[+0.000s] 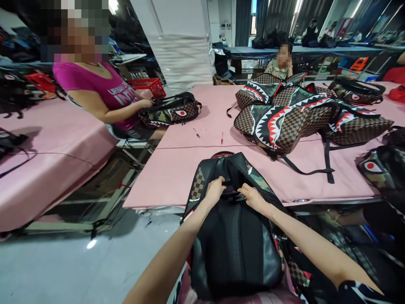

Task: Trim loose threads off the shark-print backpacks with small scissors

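Note:
A black backpack (pixel 234 245) with checkered and camouflage side panels leans against the table edge in front of me, its black back panel facing me. My left hand (pixel 216 188) is closed on the black material near the top of the backpack, fingertips tucked into a fold. Just to the right, my right hand (pixel 252 196) pinches the edge of the same fold. Between the two hands the material gapes into a dark hollow. What lies inside it is hidden.
The pink-covered table (pixel 164 173) carries a pile of shark-mouth backpacks (pixel 284 118), a red pen (pixel 222 138) and a small dark tool (pixel 196 133). At left, a seated person in a magenta shirt (pixel 95 93) handles another backpack (pixel 172 112). More bags (pixel 376 169) sit at right.

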`<state>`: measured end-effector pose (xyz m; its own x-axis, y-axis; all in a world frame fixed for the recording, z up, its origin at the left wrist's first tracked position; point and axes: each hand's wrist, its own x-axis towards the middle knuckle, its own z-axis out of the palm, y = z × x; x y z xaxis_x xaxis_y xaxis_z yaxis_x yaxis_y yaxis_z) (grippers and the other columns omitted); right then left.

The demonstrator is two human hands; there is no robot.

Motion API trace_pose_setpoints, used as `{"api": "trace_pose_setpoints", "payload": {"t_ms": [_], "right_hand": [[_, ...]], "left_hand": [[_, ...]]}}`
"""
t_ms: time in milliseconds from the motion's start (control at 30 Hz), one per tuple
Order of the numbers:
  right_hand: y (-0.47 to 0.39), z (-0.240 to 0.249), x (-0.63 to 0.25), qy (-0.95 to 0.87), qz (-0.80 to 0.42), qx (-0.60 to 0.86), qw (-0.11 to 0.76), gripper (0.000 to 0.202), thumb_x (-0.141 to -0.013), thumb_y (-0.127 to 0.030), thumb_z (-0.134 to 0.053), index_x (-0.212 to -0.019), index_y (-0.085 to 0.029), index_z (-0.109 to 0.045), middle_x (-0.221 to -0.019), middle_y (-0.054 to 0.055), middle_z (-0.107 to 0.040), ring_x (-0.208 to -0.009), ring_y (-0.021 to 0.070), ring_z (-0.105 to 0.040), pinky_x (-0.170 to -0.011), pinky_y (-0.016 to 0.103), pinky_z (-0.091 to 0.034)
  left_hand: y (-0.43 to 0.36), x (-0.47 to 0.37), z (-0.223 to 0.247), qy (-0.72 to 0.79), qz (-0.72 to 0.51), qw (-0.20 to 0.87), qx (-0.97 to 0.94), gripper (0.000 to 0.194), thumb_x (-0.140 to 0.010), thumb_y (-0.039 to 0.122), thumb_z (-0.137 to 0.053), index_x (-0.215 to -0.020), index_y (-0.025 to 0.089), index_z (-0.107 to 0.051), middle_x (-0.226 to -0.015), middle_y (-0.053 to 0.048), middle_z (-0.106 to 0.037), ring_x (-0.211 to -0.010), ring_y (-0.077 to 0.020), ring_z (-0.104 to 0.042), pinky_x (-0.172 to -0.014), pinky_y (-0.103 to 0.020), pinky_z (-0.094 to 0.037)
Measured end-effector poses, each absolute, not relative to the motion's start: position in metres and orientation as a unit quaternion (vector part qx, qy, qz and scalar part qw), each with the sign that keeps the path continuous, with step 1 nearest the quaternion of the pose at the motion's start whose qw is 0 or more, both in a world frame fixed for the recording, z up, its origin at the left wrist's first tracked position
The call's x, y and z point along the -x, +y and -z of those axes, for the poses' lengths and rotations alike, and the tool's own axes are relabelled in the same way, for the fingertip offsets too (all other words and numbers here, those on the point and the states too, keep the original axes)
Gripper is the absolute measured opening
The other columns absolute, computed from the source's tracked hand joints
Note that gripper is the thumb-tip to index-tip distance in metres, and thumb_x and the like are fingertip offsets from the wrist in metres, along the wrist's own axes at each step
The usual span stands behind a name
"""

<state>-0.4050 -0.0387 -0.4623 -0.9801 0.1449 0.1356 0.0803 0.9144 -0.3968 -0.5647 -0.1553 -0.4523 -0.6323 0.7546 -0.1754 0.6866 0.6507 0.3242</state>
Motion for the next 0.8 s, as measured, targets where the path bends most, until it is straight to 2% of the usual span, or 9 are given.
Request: {"api": "trace_pose_setpoints", "payload": {"t_ms": [200,300,367,467,600,800], "right_hand": [[-0.037,0.464,0.411,-0.973,-0.205,0.081,0.07,0.034,-0.076,0.0,-0.041,-0.099,-0.017,-0.06,-0.087,0.002,-0.05,-0.07,0.0107,-0.051,-0.065,0.021,-0.04],[-0.036,0.46,0.413,-0.973,-0.203,0.087,0.06,0.033,-0.076,-0.001,-0.042,-0.099,-0.017,-0.06,-0.088,0.002,-0.051,-0.069,0.0108,-0.051,-0.065,0.021,-0.04],[-0.036,0.458,0.414,-0.973,-0.202,0.09,0.058,0.032,-0.077,-0.001,-0.042,-0.1,-0.016,-0.06,-0.087,0.002,-0.051,-0.067,0.0109,-0.05,-0.064,0.021,-0.04],[-0.036,0.456,0.415,-0.973,-0.203,0.092,0.059,0.029,-0.079,-0.003,-0.042,-0.098,-0.014,-0.061,-0.085,0.003,-0.052,-0.066,0.011,-0.05,-0.063,0.022,-0.04],[-0.036,0.458,0.414,-0.972,-0.209,0.09,0.062,0.027,-0.081,-0.003,-0.041,-0.095,-0.013,-0.062,-0.085,0.004,-0.053,-0.066,0.0111,-0.051,-0.063,0.022,-0.04],[-0.02,0.453,0.417,-0.968,-0.231,0.068,0.068,0.03,-0.082,-0.006,-0.045,-0.108,-0.015,-0.058,-0.094,0.006,-0.056,-0.079,0.0134,-0.056,-0.071,0.023,-0.043]], "left_hand": [[-0.139,0.573,0.447,0.869,-0.101,0.145,-0.462,0.027,-0.077,0.033,-0.061,-0.103,0.026,-0.056,-0.094,-0.002,-0.06,-0.084,-0.0174,-0.06,-0.07,-0.025,-0.039],[-0.118,0.573,0.44,0.854,-0.093,0.153,-0.489,0.028,-0.074,0.034,-0.065,-0.099,0.023,-0.06,-0.103,-0.006,-0.058,-0.092,-0.0214,-0.059,-0.076,-0.028,-0.04],[-0.104,0.571,0.439,0.848,-0.088,0.159,-0.498,0.021,-0.074,0.03,-0.064,-0.091,0.019,-0.063,-0.105,-0.008,-0.059,-0.093,-0.0226,-0.059,-0.078,-0.029,-0.041],[-0.092,0.569,0.441,0.844,-0.088,0.164,-0.503,0.012,-0.077,0.023,-0.058,-0.084,0.017,-0.065,-0.104,-0.01,-0.06,-0.095,-0.0224,-0.059,-0.081,-0.03,-0.041],[-0.095,0.566,0.445,0.846,-0.107,0.168,-0.494,0.014,-0.077,0.02,-0.054,-0.086,0.018,-0.065,-0.102,-0.009,-0.063,-0.095,-0.0213,-0.059,-0.08,-0.029,-0.042],[-0.115,0.561,0.448,0.88,-0.155,0.172,-0.416,0.016,-0.081,0.019,-0.047,-0.088,0.019,-0.061,-0.081,-0.006,-0.066,-0.082,-0.0188,-0.062,-0.073,-0.027,-0.042]]}}
